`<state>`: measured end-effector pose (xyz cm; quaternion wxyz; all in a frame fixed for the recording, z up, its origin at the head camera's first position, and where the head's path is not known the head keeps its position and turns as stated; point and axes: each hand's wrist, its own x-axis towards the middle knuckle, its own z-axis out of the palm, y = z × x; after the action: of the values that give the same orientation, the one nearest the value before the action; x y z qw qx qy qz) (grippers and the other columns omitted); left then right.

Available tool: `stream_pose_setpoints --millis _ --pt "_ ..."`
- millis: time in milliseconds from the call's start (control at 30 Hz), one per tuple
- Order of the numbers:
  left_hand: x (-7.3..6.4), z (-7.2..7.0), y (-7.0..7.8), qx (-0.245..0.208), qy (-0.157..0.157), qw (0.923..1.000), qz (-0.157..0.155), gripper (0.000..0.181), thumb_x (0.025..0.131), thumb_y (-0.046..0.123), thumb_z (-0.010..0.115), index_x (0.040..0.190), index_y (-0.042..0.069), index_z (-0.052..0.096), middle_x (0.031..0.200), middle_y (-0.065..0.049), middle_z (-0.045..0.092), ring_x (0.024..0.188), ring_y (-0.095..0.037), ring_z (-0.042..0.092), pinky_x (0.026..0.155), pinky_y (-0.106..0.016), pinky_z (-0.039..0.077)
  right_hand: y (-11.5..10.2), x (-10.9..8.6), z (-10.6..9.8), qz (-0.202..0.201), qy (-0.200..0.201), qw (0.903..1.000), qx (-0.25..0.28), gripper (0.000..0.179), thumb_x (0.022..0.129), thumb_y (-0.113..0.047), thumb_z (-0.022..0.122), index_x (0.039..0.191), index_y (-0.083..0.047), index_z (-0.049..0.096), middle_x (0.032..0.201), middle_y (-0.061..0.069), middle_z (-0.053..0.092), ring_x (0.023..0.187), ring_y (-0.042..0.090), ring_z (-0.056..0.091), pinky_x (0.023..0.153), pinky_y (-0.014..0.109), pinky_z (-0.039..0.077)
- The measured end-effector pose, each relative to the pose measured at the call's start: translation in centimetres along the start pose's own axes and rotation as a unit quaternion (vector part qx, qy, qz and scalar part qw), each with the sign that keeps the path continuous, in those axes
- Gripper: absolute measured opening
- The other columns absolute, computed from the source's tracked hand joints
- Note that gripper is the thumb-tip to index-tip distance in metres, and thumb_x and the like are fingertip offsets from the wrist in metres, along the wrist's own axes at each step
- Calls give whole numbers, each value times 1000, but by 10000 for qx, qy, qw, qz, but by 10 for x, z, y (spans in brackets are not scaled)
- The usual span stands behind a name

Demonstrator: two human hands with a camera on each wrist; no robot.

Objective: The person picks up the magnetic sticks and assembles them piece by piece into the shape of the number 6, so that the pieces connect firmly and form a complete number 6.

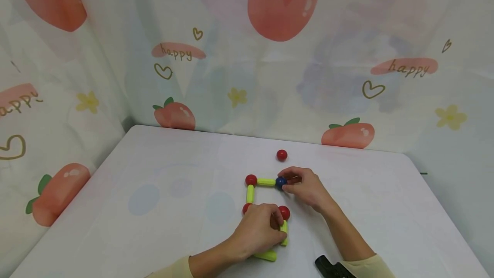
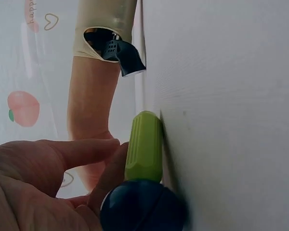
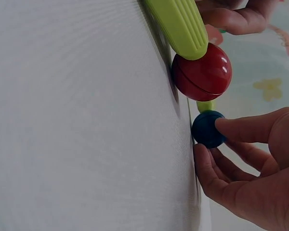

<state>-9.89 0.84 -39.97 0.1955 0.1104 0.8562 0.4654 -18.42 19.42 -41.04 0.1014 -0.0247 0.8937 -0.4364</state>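
In the head view, my right hand (image 1: 308, 188) pinches a blue ball (image 1: 281, 182) between thumb and fingers at the end of a yellow-green rod (image 1: 266, 182). That rod's other end meets a red ball (image 1: 251, 179), from which a second rod (image 1: 250, 194) runs to another red ball (image 1: 246, 208), partly covered by my left hand (image 1: 260, 228). My left hand pinches a third rod (image 1: 284, 233), which touches a red ball (image 1: 284, 213). Beneath its wrist lies a fourth rod (image 1: 266, 255). A dark blue ball (image 2: 142, 207) joined to a rod (image 2: 144, 147) shows in the left wrist view.
A loose red ball (image 1: 281, 155) lies farther back on the white table (image 1: 185, 153). Fruit-printed curtains (image 1: 270, 85) stand behind and left of the table. A black device (image 1: 332, 268) sits by my right sleeve.
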Motion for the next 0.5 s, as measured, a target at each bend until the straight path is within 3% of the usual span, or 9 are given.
stream_pose_setpoints --millis 267,500 --pt "6 -25 2 271 214 9992 221 16 84 17 87 90 16 72 77 8 67 68 -11 59 57 -26 50 0 0 0 -40 5 10000 24 34 92 -4 74 126 -9 72 120 12 72 107 26 65 91 39 59" --pt "28 -53 -5 382 422 9968 565 16 88 17 84 101 14 76 86 8 68 76 -14 62 62 -25 54 0 0 -1 -24 -27 10000 17 34 93 -5 74 126 -10 71 121 10 71 110 27 65 94 40 59"
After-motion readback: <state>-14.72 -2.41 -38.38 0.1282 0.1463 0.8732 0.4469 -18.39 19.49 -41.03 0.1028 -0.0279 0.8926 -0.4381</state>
